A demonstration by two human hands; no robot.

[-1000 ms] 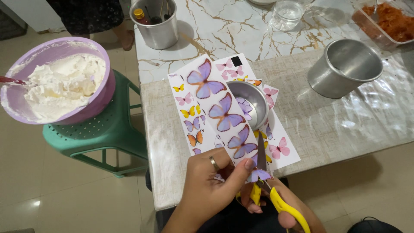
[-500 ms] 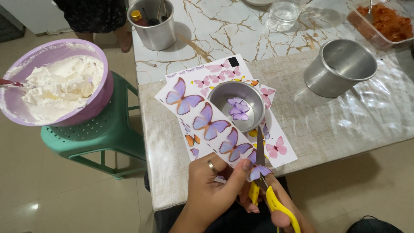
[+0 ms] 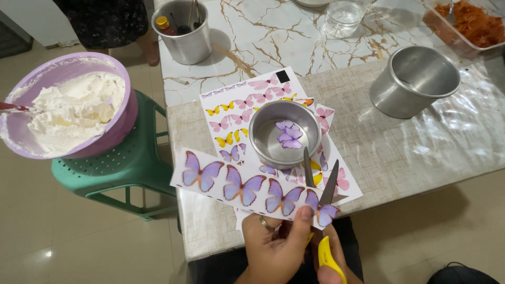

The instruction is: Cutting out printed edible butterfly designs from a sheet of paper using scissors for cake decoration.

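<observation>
Purple butterfly strip (image 3: pixel 247 186), open scissors (image 3: pixel 321 210)

White marble-patterned table (image 3: pixel 263 42) with gold veins fills the upper right of the frame; on it lie a clear plastic sheet (image 3: pixel 421 142), a printed sheet of butterflies (image 3: pixel 236 113) at centre, two steel tins (image 3: pixel 413 79), a glass (image 3: pixel 343 16) at top

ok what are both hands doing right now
Left hand: closed on the strip of purple butterflies, thumb on top.
Right hand: closed on the yellow-handled scissors, blades open at the strip.
</observation>
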